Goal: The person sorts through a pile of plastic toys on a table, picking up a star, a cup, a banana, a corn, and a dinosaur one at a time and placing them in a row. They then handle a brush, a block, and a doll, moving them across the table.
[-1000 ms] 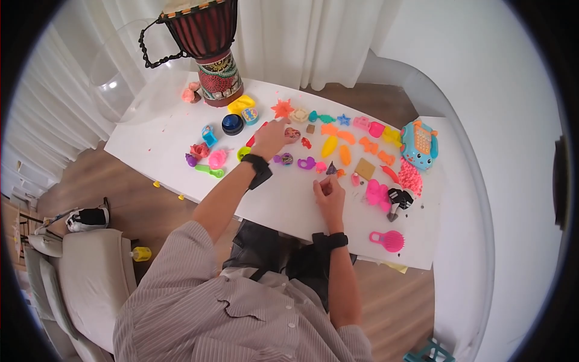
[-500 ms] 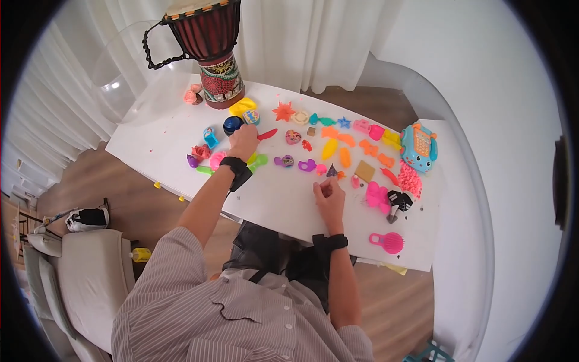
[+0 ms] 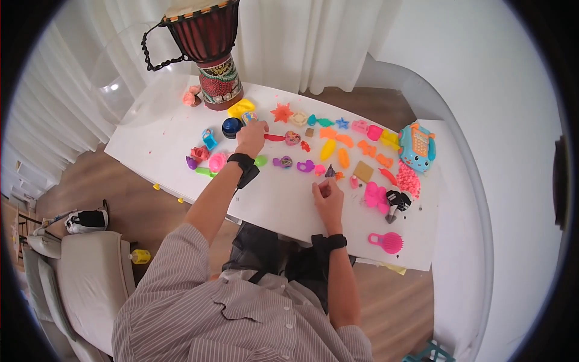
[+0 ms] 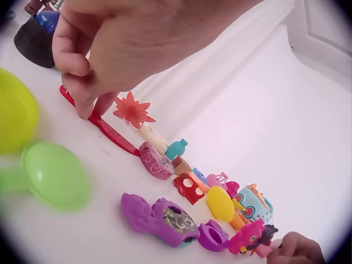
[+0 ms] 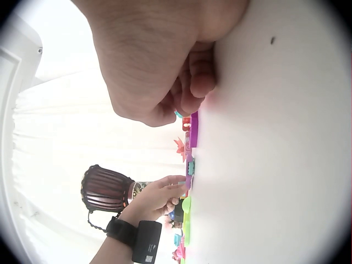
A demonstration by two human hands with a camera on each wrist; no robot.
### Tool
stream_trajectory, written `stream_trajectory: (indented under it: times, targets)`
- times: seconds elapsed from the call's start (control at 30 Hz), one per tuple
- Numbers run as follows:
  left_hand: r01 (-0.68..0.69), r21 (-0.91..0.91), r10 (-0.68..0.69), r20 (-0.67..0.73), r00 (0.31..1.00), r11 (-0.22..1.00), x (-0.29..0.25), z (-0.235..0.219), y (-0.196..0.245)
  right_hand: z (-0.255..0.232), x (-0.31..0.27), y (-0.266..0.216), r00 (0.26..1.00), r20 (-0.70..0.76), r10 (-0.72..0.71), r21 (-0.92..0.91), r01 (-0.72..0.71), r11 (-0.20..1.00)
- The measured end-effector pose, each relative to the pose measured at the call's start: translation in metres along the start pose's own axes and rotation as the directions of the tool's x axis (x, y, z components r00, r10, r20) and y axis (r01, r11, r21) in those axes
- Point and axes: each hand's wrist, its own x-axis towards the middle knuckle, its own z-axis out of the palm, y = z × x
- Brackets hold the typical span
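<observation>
My left hand (image 3: 251, 137) pinches the handle end of a red toy knife (image 4: 113, 133) at the tabletop. The knife's far end reaches a pink heart-shaped toy (image 4: 155, 160). Nearer the camera in the left wrist view lies a light green toy spoon (image 4: 56, 176), with a purple toy (image 4: 159, 220) to its right. My right hand (image 3: 327, 198) rests on the white table (image 3: 271, 199), fingers loosely curled, with nothing visible in them. Just beyond its fingertips stands a small dark pointed toy (image 3: 330, 171).
A djembe drum (image 3: 219, 75) stands at the back left by a black jar with a blue top (image 3: 231, 127). Several bright toys lie in rows across the table. A toy telephone (image 3: 417, 148) sits at the right, a pink brush (image 3: 386, 242) near the front edge.
My left hand first moved left from beside the heart-shaped toy, then slightly back right and away from me. The red knife turned, its far end now meeting the heart. The right hand stayed still.
</observation>
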Motion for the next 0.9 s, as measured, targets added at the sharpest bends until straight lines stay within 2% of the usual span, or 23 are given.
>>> stream_trajectory:
  times: [0.07, 0.1, 0.17, 0.2, 0.23, 0.3, 0.33, 0.4, 0.43, 0.5, 0.63, 0.7, 0.9]
  targets:
    - [-0.008, -0.028, 0.005, -0.118, 0.993, 1.0, -0.003, -0.002, -0.001, 0.0, 0.001, 0.0, 1.0, 0.0, 0.013, 0.002, -0.013, 1.0]
    - [-0.015, -0.025, 0.013, -0.112, 0.994, 1.0, -0.003, -0.005, 0.0, -0.001, 0.0, 0.001, 1.0, 0.008, 0.028, 0.001, -0.028, 1.0]
    - [0.04, -0.088, -0.06, -0.234, 0.97, 0.995, -0.002, -0.01, -0.003, -0.001, 0.0, 0.003, 1.0, 0.009, 0.026, -0.009, -0.026, 1.0]
    - [0.098, -0.031, -0.102, -0.211, 0.972, 0.995, 0.004, -0.013, -0.006, -0.001, 0.0, 0.004, 1.0, 0.018, 0.017, -0.021, -0.016, 1.0]
    - [0.101, -0.029, -0.104, -0.212, 0.972, 0.995, 0.007, -0.016, -0.011, -0.001, 0.0, 0.003, 1.0, 0.021, 0.016, -0.019, -0.016, 1.0]
    - [-0.033, -0.048, 0.019, -0.259, 0.966, 0.998, 0.014, -0.009, -0.03, 0.0, 0.002, 0.003, 1.0, 0.007, -0.001, -0.013, 0.001, 1.0]
    - [-0.033, -0.048, 0.02, -0.261, 0.965, 0.998, 0.015, -0.005, -0.038, 0.0, 0.002, 0.002, 1.0, 0.007, -0.003, -0.013, 0.003, 1.0]
    - [-0.114, 0.0, 0.113, -0.152, 0.982, 0.993, 0.013, -0.004, -0.043, 0.0, 0.001, 0.0, 1.0, 0.001, 0.009, 0.0, -0.009, 1.0]
    - [-0.114, 0.0, 0.113, -0.152, 0.982, 0.993, 0.015, -0.002, -0.044, 0.0, 0.001, -0.001, 1.0, 0.001, 0.009, 0.0, -0.009, 1.0]
    - [-0.015, 0.023, 0.016, -0.08, 0.997, 1.0, 0.016, -0.005, -0.037, 0.0, 0.001, 0.0, 1.0, 0.003, 0.001, 0.008, -0.001, 1.0]
    - [-0.075, 0.021, 0.076, -0.054, 0.996, 0.997, 0.022, -0.003, -0.041, 0.001, 0.001, 0.001, 1.0, 0.015, -0.007, -0.024, 0.007, 1.0]
    - [-0.198, -0.028, 0.196, -0.067, 0.978, 0.98, 0.027, 0.002, -0.044, 0.002, 0.0, 0.002, 1.0, -0.004, 0.003, 0.002, -0.003, 1.0]
    - [-0.231, 0.063, 0.231, 0.011, 0.973, 0.971, 0.057, 0.019, -0.04, 0.0, 0.001, 0.003, 1.0, 0.003, 0.016, -0.014, -0.016, 1.0]
